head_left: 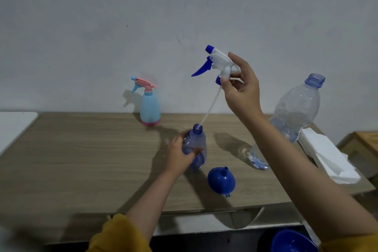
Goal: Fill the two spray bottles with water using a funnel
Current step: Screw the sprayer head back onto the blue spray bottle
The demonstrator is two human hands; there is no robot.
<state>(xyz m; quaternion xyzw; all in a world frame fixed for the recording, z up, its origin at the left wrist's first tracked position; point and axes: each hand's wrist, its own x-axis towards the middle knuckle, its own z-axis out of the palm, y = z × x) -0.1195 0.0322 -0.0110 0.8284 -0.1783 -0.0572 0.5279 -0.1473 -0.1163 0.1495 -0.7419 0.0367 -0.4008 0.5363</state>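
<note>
My left hand [181, 152] grips a clear blue spray bottle [196, 141] that stands on the wooden table [81, 159]. My right hand [241, 86] holds the white and blue spray head [214, 61] high above it. The head's thin dip tube [210, 107] slants down, its tip in the bottle's open neck. A blue funnel [221, 179] lies mouth down on the table just right of the bottle. A light blue spray bottle with a pink trigger head [149, 106] stands capped near the wall. A large clear water bottle [294, 112], uncapped, stands behind my right forearm.
A stack of white paper towels [327, 155] lies at the table's right end. A blue round container [294, 241] shows below the table's front edge at right. A white surface [14, 125] adjoins the table on the left, a wooden piece [366, 141] on the right.
</note>
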